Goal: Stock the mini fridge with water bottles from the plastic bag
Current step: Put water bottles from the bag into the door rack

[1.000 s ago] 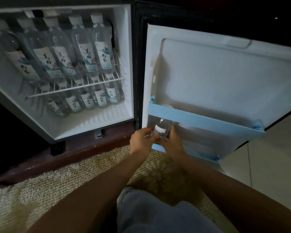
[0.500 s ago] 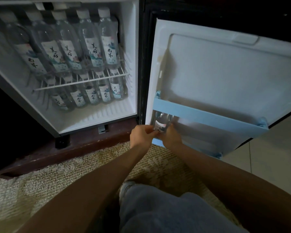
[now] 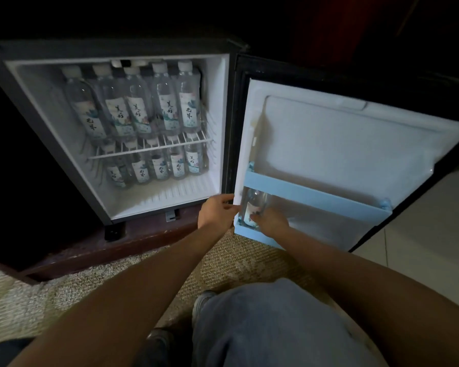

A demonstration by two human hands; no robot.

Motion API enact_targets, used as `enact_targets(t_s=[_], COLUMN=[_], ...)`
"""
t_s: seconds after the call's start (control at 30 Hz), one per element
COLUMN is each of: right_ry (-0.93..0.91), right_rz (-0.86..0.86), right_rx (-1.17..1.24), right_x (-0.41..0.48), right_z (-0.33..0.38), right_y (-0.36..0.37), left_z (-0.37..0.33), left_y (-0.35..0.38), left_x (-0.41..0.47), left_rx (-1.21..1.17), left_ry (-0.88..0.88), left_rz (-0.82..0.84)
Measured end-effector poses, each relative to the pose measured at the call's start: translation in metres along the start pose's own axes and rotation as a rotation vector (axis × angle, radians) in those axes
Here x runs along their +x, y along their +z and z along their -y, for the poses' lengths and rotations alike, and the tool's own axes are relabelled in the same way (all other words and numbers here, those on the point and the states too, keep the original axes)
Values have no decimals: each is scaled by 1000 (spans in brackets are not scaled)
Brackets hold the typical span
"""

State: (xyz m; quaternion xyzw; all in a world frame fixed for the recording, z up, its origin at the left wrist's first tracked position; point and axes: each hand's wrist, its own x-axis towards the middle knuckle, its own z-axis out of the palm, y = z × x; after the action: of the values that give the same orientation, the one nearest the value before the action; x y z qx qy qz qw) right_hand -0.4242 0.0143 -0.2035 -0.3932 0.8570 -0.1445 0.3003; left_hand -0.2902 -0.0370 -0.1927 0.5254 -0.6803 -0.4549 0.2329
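The mini fridge (image 3: 219, 107) stands open in the upper left of the frame, and its door (image 3: 342, 144) is swung out to the right. Inside, a row of water bottles (image 3: 167, 107) stands upright on the wire shelf (image 3: 149, 151), and a second row (image 3: 176, 165) stands under it on the fridge floor. One more bottle (image 3: 255, 200) stands upright in the left end of the door shelf (image 3: 316, 197), behind its light blue rail, near the centre of the frame. The right hand (image 3: 272, 221) holds this bottle low, with the fingers bent around the part with the label. The left hand (image 3: 217, 211) is just left of the bottle, at the edge of the door, with the fingers loosely bent toward it; whether they touch the bottle or grip anything I cannot tell. In the lower part of the frame there is a woven rug (image 3: 64, 295), a knee in jeans (image 3: 276, 327) and a shoe (image 3: 202, 303). Pale floor tiles (image 3: 421, 234) are at the right edge.
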Motion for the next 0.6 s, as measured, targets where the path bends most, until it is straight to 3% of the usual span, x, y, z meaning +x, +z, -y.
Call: enact_targets(t_s=[0.17, 0.3, 0.43, 0.6], right_ry=[-58, -177, -378, -401], right_rz=[-31, -67, 22, 287], right_rx=[-74, -25, 280, 839], right_x=[-30, -61, -109, -176], right_z=[20, 50, 114, 191], right_y=[-22, -39, -51, -42], left_z=[-31, -46, -57, -45], left_y=[-41, -88, -134, -192], left_x=[-18, -36, -64, -111], left_rx=[59, -23, -159, -379], left_ry=[11, -13, -38, -134], left_rz=[-57, -90, -155, -338])
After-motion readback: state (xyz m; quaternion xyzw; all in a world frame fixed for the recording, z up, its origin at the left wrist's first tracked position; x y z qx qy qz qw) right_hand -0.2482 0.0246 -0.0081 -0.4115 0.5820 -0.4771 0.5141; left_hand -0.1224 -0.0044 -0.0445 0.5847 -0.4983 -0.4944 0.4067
